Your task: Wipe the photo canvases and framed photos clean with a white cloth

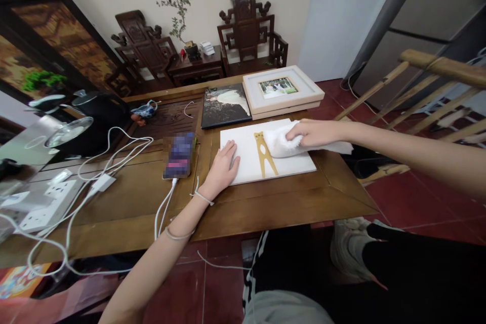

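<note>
White cloth (276,144) bunched under gripping right hand (312,132), open left hand (223,167) flat on white panel (296,164)

My bare left hand (223,168): flat, palm down, fingers together and stretched toward the far side. Wrist straight. My bare left forearm (163,248) comes in from the near left and slants up to the right.

My bare right hand (315,132): farther off and to the right, knuckles up, fingers curled down in a closed grip. My bare right forearm (410,149) enters from the right edge, almost level, pointing left.

Hands apart, not touching.
</note>
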Demonstrator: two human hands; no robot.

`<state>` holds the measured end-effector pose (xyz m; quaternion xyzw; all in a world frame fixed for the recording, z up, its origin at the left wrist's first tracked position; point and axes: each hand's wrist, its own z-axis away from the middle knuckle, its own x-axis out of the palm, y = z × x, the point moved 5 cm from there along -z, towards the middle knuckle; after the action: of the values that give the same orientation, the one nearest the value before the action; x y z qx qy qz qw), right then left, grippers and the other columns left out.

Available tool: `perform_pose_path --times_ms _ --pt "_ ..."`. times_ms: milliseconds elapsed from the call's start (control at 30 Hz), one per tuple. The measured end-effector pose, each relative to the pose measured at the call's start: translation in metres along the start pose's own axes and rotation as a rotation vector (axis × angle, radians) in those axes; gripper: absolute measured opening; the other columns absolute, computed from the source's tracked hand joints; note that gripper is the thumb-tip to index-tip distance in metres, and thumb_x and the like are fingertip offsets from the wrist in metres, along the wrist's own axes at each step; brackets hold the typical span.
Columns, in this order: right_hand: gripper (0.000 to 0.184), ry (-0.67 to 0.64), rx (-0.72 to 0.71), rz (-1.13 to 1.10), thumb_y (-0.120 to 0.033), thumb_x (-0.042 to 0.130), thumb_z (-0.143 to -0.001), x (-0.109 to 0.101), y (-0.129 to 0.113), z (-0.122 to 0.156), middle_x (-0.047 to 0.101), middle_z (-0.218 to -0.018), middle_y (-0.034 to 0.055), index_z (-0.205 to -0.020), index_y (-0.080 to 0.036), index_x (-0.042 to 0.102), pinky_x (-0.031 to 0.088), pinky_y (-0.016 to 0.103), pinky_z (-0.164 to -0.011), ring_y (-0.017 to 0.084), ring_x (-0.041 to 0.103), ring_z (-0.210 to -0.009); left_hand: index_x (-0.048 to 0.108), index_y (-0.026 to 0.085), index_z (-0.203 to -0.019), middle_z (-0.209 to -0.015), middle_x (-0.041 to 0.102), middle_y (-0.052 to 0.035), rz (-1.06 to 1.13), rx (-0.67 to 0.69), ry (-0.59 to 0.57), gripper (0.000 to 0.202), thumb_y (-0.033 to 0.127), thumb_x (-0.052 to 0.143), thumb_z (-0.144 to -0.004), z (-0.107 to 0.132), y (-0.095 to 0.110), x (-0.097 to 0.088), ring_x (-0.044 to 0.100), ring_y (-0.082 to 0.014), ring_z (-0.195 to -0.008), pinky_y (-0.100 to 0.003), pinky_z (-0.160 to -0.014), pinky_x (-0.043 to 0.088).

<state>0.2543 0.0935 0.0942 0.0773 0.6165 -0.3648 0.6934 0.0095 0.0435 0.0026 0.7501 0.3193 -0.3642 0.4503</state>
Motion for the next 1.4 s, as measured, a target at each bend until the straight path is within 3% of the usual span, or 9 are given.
perform_pose_path --times_ms 233,400,533,667,833,967,1133,1267,1400 --pt "0.023 0.027 0.049 -0.009 -0.014 0.047 -0.062 -0.017 0.032 -0.042 0.063 -0.079 0.0040 -0.078 -0.019 0.062 0.037 0.032 -0.067 0.021 0.053 -0.074 0.053 0.008 -0.137 -0.151 0.048 -0.0216 -0.008 0.001 -0.017 0.045 0.025 0.045 -0.095 -0.001 -0.001 0.001 0.039 -0.0332 -0.145 -0.056 -0.119 0.032" --pt "0.032 0.112 0.113 -0.005 -0.016 0.049 -0.062 -0.019 0.039 -0.048 0.068 -0.093 0.0073 -0.089 -0.019 0.067 0.038 0.033 -0.074 0.026 0.057 -0.085 0.053 0.008 -0.136 -0.151 0.048 -0.0216 -0.008 0.009 -0.013 0.046 0.025 0.045 -0.095 -0.001 -0.002 0.001 0.039 -0.0335 -0.145 -0.056 -0.119 0.033" --pt "0.023 0.150 0.087 0.025 -0.016 0.048 -0.064 -0.007 0.035 -0.033 0.064 -0.078 0.0053 -0.079 -0.019 0.065 0.035 0.032 -0.071 0.023 0.055 -0.077 0.054 0.010 -0.137 -0.151 0.049 -0.0203 0.002 0.015 -0.006 0.045 0.026 0.045 -0.095 -0.001 -0.002 0.000 0.040 -0.0327 -0.145 -0.056 -0.118 0.033" --pt "0.020 0.115 0.020 -0.034 -0.012 0.046 -0.061 0.013 0.015 -0.005 0.058 -0.068 0.0020 -0.072 -0.020 0.061 0.036 0.030 -0.070 0.021 0.052 -0.071 0.054 0.011 -0.137 -0.151 0.049 -0.0201 0.002 0.014 -0.006 0.044 0.026 0.044 -0.096 -0.001 -0.002 0.000 0.039 -0.0321 -0.145 -0.056 -0.119 0.033" --pt "0.030 -0.008 0.035 -0.074 -0.009 0.045 -0.061 0.031 -0.019 0.034 0.066 -0.080 0.0035 -0.078 -0.024 0.066 0.043 0.031 -0.077 0.023 0.059 -0.082 0.053 0.008 -0.137 -0.152 0.047 -0.0218 -0.007 0.002 -0.025 0.046 0.026 0.044 -0.096 -0.001 0.000 0.000 0.038 -0.0332 -0.146 -0.056 -0.119 0.031" --pt "0.035 -0.112 0.066 -0.108 -0.009 0.045 -0.061 0.031 -0.031 0.045 0.069 -0.089 0.0041 -0.083 -0.024 0.068 0.046 0.032 -0.081 0.024 0.061 -0.089 0.053 0.010 -0.137 -0.152 0.047 -0.0205 -0.012 0.010 -0.026 0.045 0.025 0.043 -0.096 0.000 -0.002 0.001 0.038 -0.0328 -0.146 -0.057 -0.119 0.032" --pt "0.029 -0.045 0.065 -0.064 -0.011 0.046 -0.062 0.017 -0.009 0.022 0.067 -0.090 0.0049 -0.082 -0.023 0.064 0.046 0.032 -0.079 0.025 0.060 -0.093 0.053 0.012 -0.137 -0.153 0.047 -0.0194 -0.012 0.011 -0.029 0.044 0.026 0.044 -0.096 -0.001 -0.003 0.001 0.038 -0.0322 -0.146 -0.056 -0.119 0.032" --pt "0.012 -0.038 -0.020 -0.070 -0.013 0.047 -0.063 0.005 0.009 -0.007 0.055 -0.070 0.0009 -0.069 -0.021 0.054 0.040 0.030 -0.067 0.019 0.051 -0.071 0.053 0.011 -0.137 -0.152 0.047 -0.0200 -0.014 0.011 -0.031 0.044 0.026 0.044 -0.096 -0.001 -0.003 0.001 0.038 -0.0325 -0.146 -0.057 -0.119 0.032" --pt "0.010 0.010 0.015 -0.059 -0.014 0.047 -0.058 -0.011 0.023 -0.033 0.047 -0.064 0.0001 -0.064 -0.021 0.048 0.034 0.031 -0.062 0.017 0.043 -0.064 0.053 0.011 -0.137 -0.152 0.047 -0.0203 -0.011 0.012 -0.032 0.044 0.026 0.044 -0.097 -0.001 -0.002 0.001 0.038 -0.0325 -0.146 -0.056 -0.119 0.031"
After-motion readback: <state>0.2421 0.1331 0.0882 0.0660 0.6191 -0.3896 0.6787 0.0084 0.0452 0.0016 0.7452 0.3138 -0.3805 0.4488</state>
